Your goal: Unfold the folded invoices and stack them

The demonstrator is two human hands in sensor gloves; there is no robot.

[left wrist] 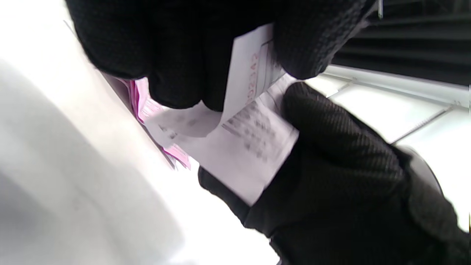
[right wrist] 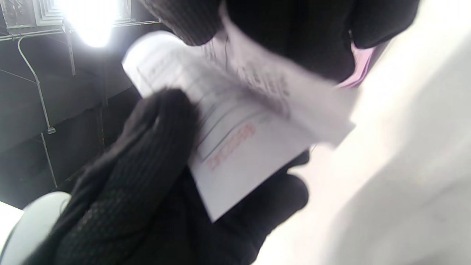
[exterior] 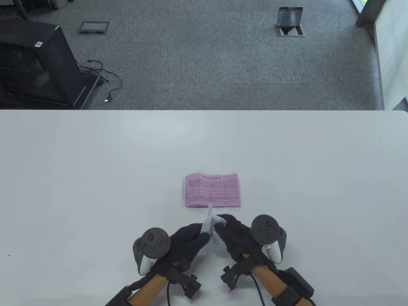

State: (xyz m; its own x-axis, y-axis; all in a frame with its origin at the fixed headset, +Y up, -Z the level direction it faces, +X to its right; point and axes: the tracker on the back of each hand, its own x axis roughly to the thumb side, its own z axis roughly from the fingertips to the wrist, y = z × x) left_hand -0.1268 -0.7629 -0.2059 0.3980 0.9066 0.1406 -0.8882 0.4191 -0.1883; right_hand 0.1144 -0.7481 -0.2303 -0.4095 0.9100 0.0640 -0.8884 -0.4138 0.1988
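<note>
A pink invoice [exterior: 212, 190] lies flat and unfolded on the white table [exterior: 95, 178], with a white sheet's edge showing under its left side. Just in front of it, both hands hold a folded white invoice [exterior: 209, 224] a little above the table. My left hand [exterior: 191, 237] pinches its left part, my right hand [exterior: 227, 229] pinches its right part. The left wrist view shows the white invoice [left wrist: 243, 147] partly spread between black gloved fingers. In the right wrist view the same paper [right wrist: 239, 140] has red print, and a pink corner [right wrist: 358, 62] peeks behind.
The table's far edge [exterior: 204, 110] borders grey carpet. A black cabinet [exterior: 35, 63] with cables stands on the floor at the far left. Two floor boxes [exterior: 290, 22] lie in the carpet.
</note>
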